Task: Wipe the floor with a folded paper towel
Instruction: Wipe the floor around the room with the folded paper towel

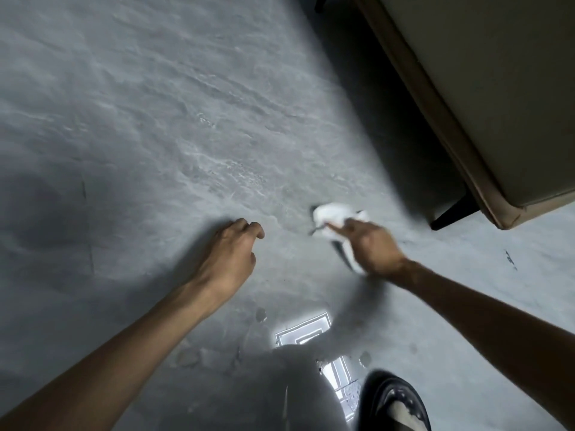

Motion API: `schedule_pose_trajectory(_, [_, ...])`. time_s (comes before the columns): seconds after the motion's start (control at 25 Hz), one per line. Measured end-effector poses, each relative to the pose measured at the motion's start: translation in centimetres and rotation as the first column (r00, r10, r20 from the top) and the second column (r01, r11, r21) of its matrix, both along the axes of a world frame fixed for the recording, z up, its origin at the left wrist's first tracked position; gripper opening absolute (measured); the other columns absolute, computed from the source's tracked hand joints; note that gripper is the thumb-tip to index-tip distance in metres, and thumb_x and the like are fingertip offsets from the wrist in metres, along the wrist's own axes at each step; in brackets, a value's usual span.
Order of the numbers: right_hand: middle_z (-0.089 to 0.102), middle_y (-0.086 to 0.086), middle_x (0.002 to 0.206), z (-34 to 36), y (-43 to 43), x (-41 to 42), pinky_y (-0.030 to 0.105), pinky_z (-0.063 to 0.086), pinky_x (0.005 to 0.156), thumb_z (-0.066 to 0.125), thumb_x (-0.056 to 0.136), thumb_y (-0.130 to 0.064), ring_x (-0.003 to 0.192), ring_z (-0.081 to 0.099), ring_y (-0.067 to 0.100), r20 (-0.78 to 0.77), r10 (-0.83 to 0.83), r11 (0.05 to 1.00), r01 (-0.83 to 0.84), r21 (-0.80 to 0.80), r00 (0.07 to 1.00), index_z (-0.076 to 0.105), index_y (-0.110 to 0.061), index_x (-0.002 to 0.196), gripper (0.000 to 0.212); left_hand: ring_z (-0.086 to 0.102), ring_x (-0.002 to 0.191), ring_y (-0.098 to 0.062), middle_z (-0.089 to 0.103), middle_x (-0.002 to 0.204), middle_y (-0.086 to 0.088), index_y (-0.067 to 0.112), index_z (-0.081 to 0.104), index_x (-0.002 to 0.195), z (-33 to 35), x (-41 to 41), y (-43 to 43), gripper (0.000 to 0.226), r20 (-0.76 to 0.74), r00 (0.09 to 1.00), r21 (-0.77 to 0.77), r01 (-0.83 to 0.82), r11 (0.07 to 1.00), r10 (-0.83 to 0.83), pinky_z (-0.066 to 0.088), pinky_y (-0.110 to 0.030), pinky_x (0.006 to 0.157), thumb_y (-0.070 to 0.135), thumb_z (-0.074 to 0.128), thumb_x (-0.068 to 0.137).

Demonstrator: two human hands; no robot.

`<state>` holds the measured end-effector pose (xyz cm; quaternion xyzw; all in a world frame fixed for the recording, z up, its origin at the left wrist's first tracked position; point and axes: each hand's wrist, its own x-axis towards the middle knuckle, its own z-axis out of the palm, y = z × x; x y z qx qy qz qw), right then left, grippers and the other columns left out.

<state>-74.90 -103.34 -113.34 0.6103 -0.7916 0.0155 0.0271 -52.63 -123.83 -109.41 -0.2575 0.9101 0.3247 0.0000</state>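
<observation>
Surface: grey floor (pixel 155 88), mottled stone look, semi-gloss, with a bright window reflection (pixel 306 334) showing in it near centre. Light falls in a broad band through the middle; the near left and the strip under the furniture are in shadow. Marks: two thin dark scratches (pixel 84 189) on the left, a dark scuff (pixel 510 259) on the right, a few round dull spots (pixel 260 314) by the reflection. The only hard boundary is a beige sofa (pixel 497 104) on the right. Its piped lower edge runs diagonally from far centre to near right, raised on a dark tapered leg (pixel 451 213) at the corner. Floor to the left of that edge is open, far and near; there is also open floor nearer than the corner, on the right. The white paper towel (pixel 326 214) lies bunched on the floor in the lit band, left of the sofa leg and apart from it. Right hand (pixel 370 247) sits on top of it, index finger stretched across the paper, with towel showing beyond the fingertip and back under the wrist (hand is blurred, so cannot tell whether the other fingers curl round the paper or press flat). Left hand (pixel 230 253) is well left of the towel, low over the floor, fingers loosely curled, holding nothing; floor contact unclear. Hands apart. Black shoe (pixel 395 402) at the near edge, right of centre.
</observation>
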Motion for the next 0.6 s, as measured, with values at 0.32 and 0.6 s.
schedule_pose_trajectory(0.32, [0.065,0.012,0.101,-0.5,-3.0,4.3,0.039,0.052,0.059,0.043,0.096,-0.029,0.077,0.066,0.036,0.043,-0.455,0.89,0.455,0.011,0.889,0.05,-0.026,0.139,0.043,0.067,0.079,-0.016,0.063,0.072,0.007,0.022,0.065,0.09,-0.2,2.7,-2.2,0.024,0.01,0.983,0.02,-0.182,0.983,0.182,0.054,-0.034,0.072,0.002,0.07,0.077])
schedule_pose_trajectory(0.6, [0.057,0.022,0.119,0.4,4.3,-0.7,0.047,0.05,0.077,0.043,0.094,-0.021,0.096,0.061,0.044,0.026,-0.853,0.522,0.852,0.045,0.521,0.039,-0.023,0.141,0.048,0.061,0.104,-0.028,0.068,0.105,-0.007,0.014,0.065,0.104,-0.8,3.9,-1.6,0.018,-0.003,0.987,-0.138,-0.157,0.978,0.158,0.05,-0.038,0.088,0.012,0.059,0.087])
